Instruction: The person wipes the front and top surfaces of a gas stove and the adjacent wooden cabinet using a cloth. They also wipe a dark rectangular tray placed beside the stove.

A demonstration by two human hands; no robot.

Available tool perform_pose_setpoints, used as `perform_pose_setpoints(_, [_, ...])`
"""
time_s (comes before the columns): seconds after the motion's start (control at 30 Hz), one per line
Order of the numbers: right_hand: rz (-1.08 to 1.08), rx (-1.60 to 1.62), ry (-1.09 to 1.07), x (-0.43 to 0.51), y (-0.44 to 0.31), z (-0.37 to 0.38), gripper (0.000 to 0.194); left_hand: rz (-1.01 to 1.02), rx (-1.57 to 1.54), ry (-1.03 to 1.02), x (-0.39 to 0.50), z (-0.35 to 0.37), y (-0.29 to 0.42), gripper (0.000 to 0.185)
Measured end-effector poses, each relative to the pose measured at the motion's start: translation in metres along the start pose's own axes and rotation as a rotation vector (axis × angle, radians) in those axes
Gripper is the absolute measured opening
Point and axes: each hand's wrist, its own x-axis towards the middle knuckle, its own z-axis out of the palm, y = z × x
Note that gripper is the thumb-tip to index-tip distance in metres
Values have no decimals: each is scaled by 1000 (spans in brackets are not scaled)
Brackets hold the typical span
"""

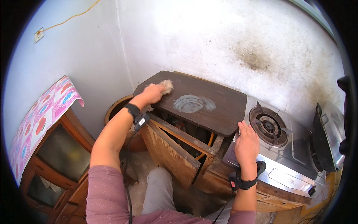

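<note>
A dark wooden board (218, 92) lies over the top of an old wooden cabinet, with a whitish, ring-like wet or pale mark near its middle. On the board's left part, my left hand (152, 93) grips a pale, shaggy cloth or scrubbing pad (167, 86). My right hand (247, 141) holds nothing I can see; its fingers are extended at the board's right end, over the left edge of the steel gas stove (282, 152). Both wrists wear black straps with small devices.
The cabinet door (170, 151) hangs ajar below the board, with an orange hose (210, 140) inside. A large round vat (112, 107) stands at the left corner. A wok and lid (327, 137) rest on the stove's right side. Left is a cabinet under a patterned cover (44, 120).
</note>
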Motion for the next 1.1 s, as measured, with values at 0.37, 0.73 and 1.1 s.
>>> perform_pose_setpoints(0.37, [-9,0,9,1,0,0,42,-313,182,-187,-1,-24,-55,33])
perform_pose_setpoints(0.73, [21,31,-19,0,-1,0,45,212,-28,-162,60,-4,116,34])
perform_pose_setpoints(1.1, [0,20,-27,1,-2,-5,46,-190,-12,-49,74,-55,-9,38])
